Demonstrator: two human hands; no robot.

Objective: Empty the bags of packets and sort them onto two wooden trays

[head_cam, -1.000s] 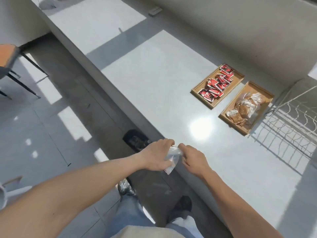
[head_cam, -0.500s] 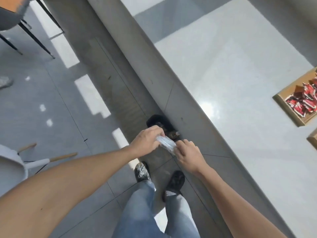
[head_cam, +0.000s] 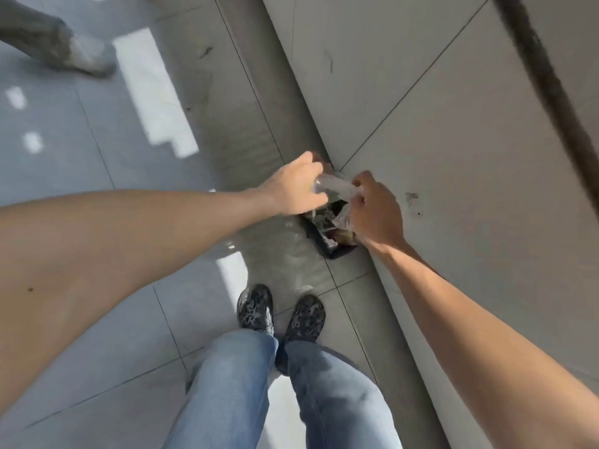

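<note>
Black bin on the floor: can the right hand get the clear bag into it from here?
Probably yes. The right hand sits directly above the black bin, sharing the clear bag with the left hand; nothing visible blocks the drop.

Both forearms are bare all the way down, no sleeves, no watch or bands at either wrist. The left hand (head_cam: 293, 189) and right hand (head_cam: 376, 212) are bare as well, no gloves, no rings that I can make out. Lower down we've got light blue jeans (head_cam: 275, 393), faded and loose, with a pale washed look over the legs. On the feet, dark clog-type shoes (head_cam: 282, 314) mottled in black and grey, rounded at the toe.
</note>
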